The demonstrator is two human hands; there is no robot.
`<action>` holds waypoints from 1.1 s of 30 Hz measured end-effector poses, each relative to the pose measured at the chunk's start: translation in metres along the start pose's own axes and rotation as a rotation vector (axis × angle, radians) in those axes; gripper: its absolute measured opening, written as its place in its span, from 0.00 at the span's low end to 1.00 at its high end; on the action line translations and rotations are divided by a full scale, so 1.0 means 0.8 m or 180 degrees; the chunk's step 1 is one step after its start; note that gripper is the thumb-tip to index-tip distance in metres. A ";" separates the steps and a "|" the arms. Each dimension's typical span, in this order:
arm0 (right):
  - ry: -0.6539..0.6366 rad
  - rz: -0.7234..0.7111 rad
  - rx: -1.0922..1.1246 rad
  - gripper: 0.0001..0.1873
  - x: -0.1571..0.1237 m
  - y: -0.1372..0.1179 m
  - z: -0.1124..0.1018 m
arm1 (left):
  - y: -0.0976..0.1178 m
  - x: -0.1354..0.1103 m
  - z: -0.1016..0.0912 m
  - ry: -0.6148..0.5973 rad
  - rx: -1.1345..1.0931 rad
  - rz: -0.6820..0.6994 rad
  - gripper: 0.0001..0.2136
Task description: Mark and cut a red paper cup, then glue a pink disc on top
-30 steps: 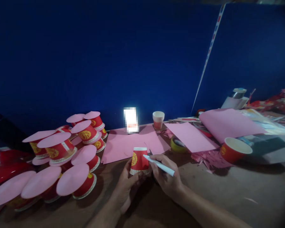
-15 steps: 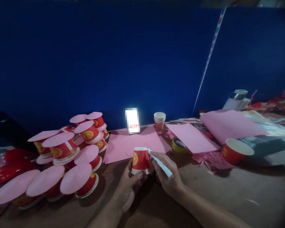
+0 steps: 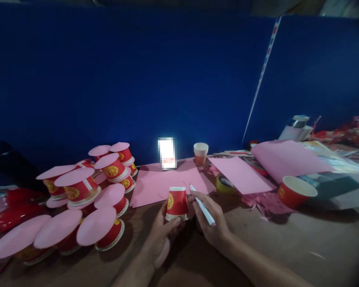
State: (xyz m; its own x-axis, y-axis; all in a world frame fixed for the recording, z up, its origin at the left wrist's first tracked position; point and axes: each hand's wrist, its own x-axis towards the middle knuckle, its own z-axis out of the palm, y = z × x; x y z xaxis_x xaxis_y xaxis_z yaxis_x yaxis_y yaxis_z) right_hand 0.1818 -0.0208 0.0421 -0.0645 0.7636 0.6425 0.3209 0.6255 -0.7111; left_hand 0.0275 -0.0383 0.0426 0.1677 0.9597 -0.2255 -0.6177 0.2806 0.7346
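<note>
My left hand [image 3: 163,231] is closed around the rim end of a red paper cup [image 3: 179,202], which is upside down with its white base up. A round gold pattern shows on the cup's left side. In my right hand [image 3: 212,221] is a white pen [image 3: 203,207], its tip up and to the left, a short gap from the cup. Behind the cup lie stacked pink paper sheets [image 3: 151,179]. To the left, several upturned red cups carry wide pink paper cones, one cone [image 3: 96,226] being closest to my left hand.
A bright pixelated rectangle [image 3: 166,153] stands behind the sheets, beside a stack of cups [image 3: 200,153]. On the right are a yellow tape roll [image 3: 223,186], loose pink paper [image 3: 242,175] and an upright open cup [image 3: 297,191]. Red shiny plastic [image 3: 14,211] lies far left; a blue wall [image 3: 167,71] rises behind.
The pen tip has moved slightly right, away from the cup's upper edge. My left hand holds the cup in nearly the same place. The whole view has shifted a little.
</note>
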 end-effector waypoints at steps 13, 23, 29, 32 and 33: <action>-0.0093 -0.0015 -0.0049 0.14 -0.004 0.004 0.001 | 0.000 0.003 0.001 0.0037 -0.0071 0.0003 0.31; -0.0053 -0.0049 -0.0070 0.16 -0.002 0.000 0.000 | -0.001 0.004 -0.001 0.0031 0.0002 -0.0012 0.35; -0.0090 -0.0050 -0.0003 0.18 -0.003 0.002 0.000 | 0.000 0.001 0.001 0.0066 -0.0002 0.0018 0.32; -0.0114 -0.0037 -0.0033 0.19 -0.004 0.002 -0.001 | 0.002 0.000 0.001 -0.0008 -0.0037 0.0004 0.29; -0.0117 -0.0031 -0.0063 0.19 -0.004 0.002 -0.001 | 0.003 -0.001 0.000 -0.0006 -0.0048 -0.0004 0.28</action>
State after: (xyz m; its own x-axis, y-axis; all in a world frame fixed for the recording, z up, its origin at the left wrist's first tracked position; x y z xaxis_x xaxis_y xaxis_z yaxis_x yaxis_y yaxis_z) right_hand 0.1831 -0.0223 0.0396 -0.1023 0.7630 0.6382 0.3389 0.6299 -0.6988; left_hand 0.0262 -0.0382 0.0445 0.1700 0.9594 -0.2252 -0.6291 0.2816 0.7246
